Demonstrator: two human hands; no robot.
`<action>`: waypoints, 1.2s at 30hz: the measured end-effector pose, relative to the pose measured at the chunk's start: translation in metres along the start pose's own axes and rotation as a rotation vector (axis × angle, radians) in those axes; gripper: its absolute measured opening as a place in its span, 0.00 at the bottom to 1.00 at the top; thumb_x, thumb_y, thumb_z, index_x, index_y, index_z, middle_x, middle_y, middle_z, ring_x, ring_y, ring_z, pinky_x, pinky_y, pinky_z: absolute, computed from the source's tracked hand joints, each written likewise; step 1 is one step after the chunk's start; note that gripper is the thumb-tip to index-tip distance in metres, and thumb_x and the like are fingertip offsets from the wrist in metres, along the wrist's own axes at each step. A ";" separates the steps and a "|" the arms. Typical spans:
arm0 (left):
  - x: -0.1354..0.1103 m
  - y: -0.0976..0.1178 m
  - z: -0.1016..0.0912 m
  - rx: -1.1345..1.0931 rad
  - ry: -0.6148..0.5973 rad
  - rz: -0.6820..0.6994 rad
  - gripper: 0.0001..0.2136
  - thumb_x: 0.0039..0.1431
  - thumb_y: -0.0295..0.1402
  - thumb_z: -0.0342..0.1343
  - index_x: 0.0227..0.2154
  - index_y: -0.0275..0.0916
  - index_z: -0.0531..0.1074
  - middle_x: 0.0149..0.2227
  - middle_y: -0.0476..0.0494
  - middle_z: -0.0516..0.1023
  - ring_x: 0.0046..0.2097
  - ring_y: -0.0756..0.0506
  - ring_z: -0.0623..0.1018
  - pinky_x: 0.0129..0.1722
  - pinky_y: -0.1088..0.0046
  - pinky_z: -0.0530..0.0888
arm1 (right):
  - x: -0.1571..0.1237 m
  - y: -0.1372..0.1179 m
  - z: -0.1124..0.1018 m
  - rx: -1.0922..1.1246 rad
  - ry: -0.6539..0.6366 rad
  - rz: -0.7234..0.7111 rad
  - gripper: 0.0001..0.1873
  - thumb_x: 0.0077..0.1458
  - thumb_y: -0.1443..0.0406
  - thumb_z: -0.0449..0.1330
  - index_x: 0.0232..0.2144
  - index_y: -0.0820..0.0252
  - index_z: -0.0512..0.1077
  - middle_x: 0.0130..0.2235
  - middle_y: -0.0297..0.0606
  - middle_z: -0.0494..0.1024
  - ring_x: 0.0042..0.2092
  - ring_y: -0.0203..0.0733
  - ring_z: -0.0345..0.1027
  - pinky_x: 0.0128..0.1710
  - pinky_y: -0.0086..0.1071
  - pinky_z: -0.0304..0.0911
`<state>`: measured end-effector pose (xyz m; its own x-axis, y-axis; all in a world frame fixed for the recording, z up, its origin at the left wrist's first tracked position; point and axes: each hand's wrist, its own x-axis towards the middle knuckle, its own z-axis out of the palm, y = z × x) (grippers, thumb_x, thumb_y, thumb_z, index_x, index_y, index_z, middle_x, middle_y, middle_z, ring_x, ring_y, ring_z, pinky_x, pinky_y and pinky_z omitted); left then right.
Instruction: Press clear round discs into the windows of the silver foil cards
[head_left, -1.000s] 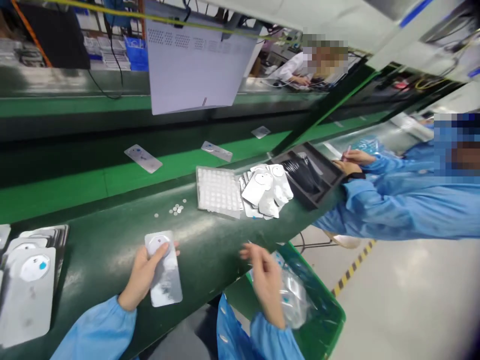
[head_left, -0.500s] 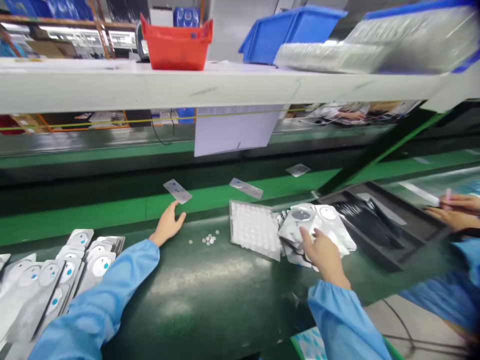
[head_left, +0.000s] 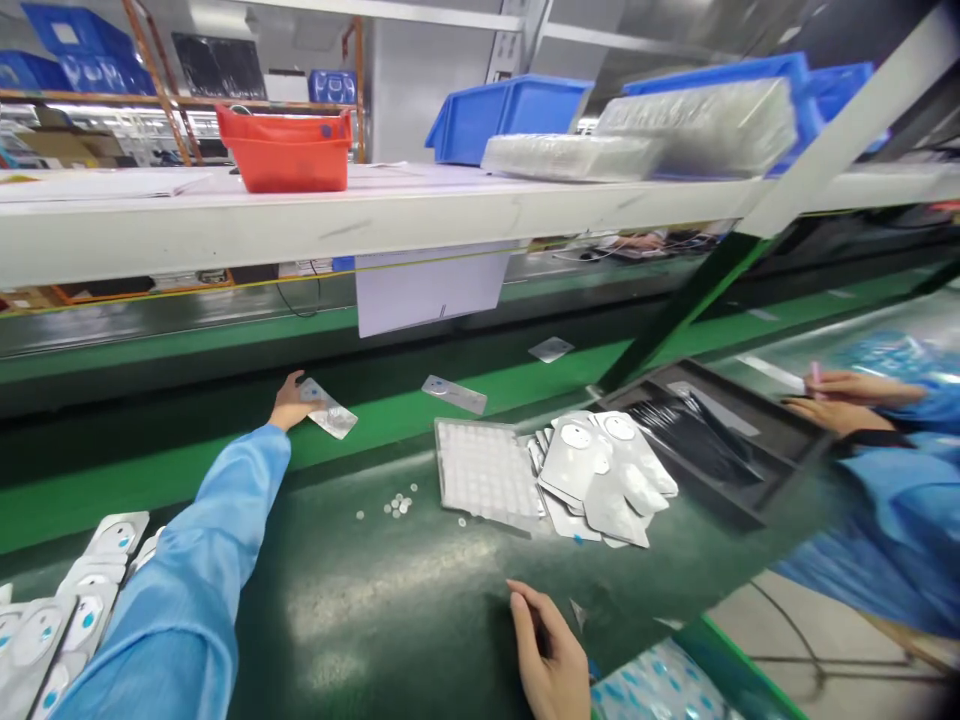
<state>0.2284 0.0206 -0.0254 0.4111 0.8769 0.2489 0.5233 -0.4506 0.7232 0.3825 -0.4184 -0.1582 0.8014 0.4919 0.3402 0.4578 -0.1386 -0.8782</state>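
Observation:
My left hand (head_left: 291, 402) reaches to the green ledge, its thumb and fingers closed on the left end of a thin, translucent card (head_left: 334, 412) with a small blue mark. My right hand (head_left: 551, 655) hovers over the near part of the bench, loosely curled with a gap between thumb and fingers, nothing visible in it. Beyond it lies a heap of silvery flat pouches (head_left: 600, 470) with round white patches. A clear tray (head_left: 487, 470) of small cells sits against the heap. Several small pale discs (head_left: 400, 503) are scattered left of the tray.
Two more cards (head_left: 454, 394) (head_left: 551, 349) rest along the ledge. Stacked silvery pouches (head_left: 82, 600) stand at left. A black tray (head_left: 720, 440) lies at right, near a co-worker's hands (head_left: 855, 400). A white shelf (head_left: 420, 215) spans above; a green-edged bin (head_left: 742, 665) is below.
My left hand has closed on the card's left end and tilted it. My right hand has left the pouch heap and drawn back toward me. The view has shifted right and up.

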 end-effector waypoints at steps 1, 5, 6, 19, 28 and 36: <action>-0.010 0.004 -0.003 -0.040 0.000 0.012 0.25 0.62 0.33 0.65 0.61 0.34 0.69 0.54 0.33 0.79 0.55 0.38 0.78 0.57 0.56 0.75 | 0.003 -0.006 0.002 0.025 -0.018 0.014 0.21 0.64 0.47 0.60 0.37 0.57 0.82 0.35 0.45 0.83 0.34 0.52 0.79 0.29 0.37 0.75; -0.088 0.015 0.002 -0.286 -0.081 0.011 0.35 0.53 0.35 0.70 0.63 0.35 0.67 0.54 0.36 0.80 0.54 0.38 0.80 0.53 0.63 0.77 | 0.007 -0.041 0.022 0.212 -0.276 0.072 0.23 0.65 0.50 0.60 0.51 0.59 0.79 0.44 0.49 0.85 0.41 0.52 0.81 0.38 0.39 0.78; -0.115 0.016 0.007 -0.407 -0.145 -0.023 0.38 0.49 0.36 0.72 0.63 0.36 0.67 0.54 0.36 0.80 0.52 0.38 0.80 0.51 0.64 0.78 | 0.006 -0.051 0.030 0.274 -0.381 0.082 0.25 0.66 0.50 0.60 0.56 0.59 0.76 0.44 0.49 0.84 0.42 0.51 0.81 0.38 0.38 0.78; -0.273 0.030 0.045 -1.298 -0.330 -0.806 0.21 0.46 0.35 0.72 0.44 0.36 0.76 0.48 0.32 0.85 0.45 0.35 0.85 0.40 0.64 0.80 | -0.058 -0.087 0.078 0.292 -0.889 0.212 0.27 0.72 0.48 0.51 0.30 0.61 0.74 0.23 0.35 0.77 0.24 0.37 0.69 0.26 0.28 0.63; -0.281 0.021 0.053 -1.233 -0.442 -0.739 0.16 0.48 0.41 0.70 0.33 0.34 0.77 0.33 0.38 0.85 0.32 0.40 0.85 0.32 0.70 0.78 | -0.040 -0.084 0.050 0.211 -0.382 0.063 0.14 0.71 0.58 0.56 0.44 0.59 0.79 0.36 0.39 0.82 0.34 0.40 0.76 0.32 0.30 0.71; -0.284 0.029 0.048 -1.125 -0.412 -0.627 0.17 0.51 0.46 0.70 0.27 0.34 0.76 0.26 0.46 0.79 0.26 0.48 0.76 0.31 0.73 0.73 | -0.024 -0.110 0.059 0.094 -0.448 -0.265 0.10 0.69 0.69 0.58 0.48 0.56 0.78 0.39 0.40 0.82 0.37 0.40 0.77 0.33 0.31 0.71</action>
<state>0.1630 -0.2502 -0.1060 0.6265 0.6796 -0.3816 -0.1038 0.5580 0.8233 0.2902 -0.3642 -0.0900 0.4104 0.8217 0.3955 0.5692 0.1079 -0.8151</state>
